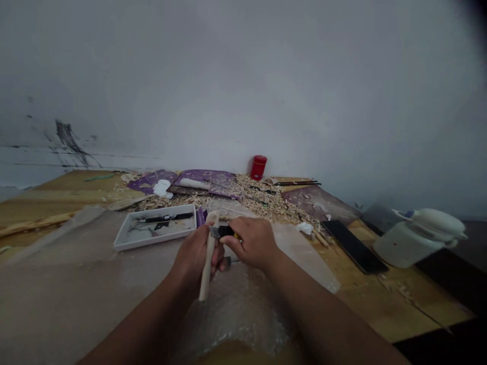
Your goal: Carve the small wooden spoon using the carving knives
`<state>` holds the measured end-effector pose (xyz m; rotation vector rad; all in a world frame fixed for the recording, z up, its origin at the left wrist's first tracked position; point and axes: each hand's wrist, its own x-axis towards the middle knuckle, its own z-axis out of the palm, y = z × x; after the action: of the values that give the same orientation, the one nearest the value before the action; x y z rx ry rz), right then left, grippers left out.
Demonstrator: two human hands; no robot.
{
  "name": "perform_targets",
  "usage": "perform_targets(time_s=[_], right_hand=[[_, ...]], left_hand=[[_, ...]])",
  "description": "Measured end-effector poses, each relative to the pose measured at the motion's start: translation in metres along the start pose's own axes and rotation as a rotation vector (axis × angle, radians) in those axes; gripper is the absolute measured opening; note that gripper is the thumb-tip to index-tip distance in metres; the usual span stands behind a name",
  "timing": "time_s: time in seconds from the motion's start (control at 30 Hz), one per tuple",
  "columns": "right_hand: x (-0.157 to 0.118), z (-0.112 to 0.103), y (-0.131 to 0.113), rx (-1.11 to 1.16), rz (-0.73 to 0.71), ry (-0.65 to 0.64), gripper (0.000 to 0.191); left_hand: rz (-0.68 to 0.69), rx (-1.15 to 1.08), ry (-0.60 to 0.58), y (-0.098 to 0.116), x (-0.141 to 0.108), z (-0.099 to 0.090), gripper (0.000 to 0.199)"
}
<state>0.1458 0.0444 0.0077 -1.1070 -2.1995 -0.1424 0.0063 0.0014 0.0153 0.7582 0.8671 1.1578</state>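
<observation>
My left hand [196,253] is closed around a pale wooden stick [206,278], which slants down towards me and has a wider, carved-looking top end. Gripped in my right hand [253,241] is a knife [224,231] with a black handle and a bit of yellow. Its metal end lies against the upper part of the stick, close to my left fingers. Just beneath my hands, a small dark-tipped tool [229,260] rests on the plastic sheet [152,289]; part of it is hidden.
A white tray [125,235] with a black pen-like tool [165,218] stands left. Wood shavings [262,200] pile up behind, near a red canister [258,167]. A dark phone [353,246] and a whitish lidded container [403,243] are right. Purple sheets [205,176] lie by the wall.
</observation>
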Motion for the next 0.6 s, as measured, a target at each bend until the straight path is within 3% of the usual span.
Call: perform_targets(time_s=[0.1,0.17,0.27,0.4,0.6], right_hand=[[0.003,-0.007,0.035,0.066,0.331,0.2,0.038],[0.004,-0.012,0.052,0.101,0.42,0.327,0.036],[0.003,-0.013,0.053,0.137,0.354,0.306,0.032],[-0.001,-0.005,0.024,0.158,0.227,0.143,0.028],[-0.004,-0.004,0.003,0.168,0.084,0.086,0.034]], left_hand=[[0.006,-0.004,-0.121,0.001,-0.006,0.006,0.043],[0.023,0.028,-0.129,0.001,-0.007,0.006,0.045],[0.044,0.109,-0.071,0.001,-0.002,0.001,0.045],[0.098,0.151,-0.039,-0.001,0.003,-0.006,0.044],[0.112,0.127,-0.038,0.001,0.001,-0.006,0.042]])
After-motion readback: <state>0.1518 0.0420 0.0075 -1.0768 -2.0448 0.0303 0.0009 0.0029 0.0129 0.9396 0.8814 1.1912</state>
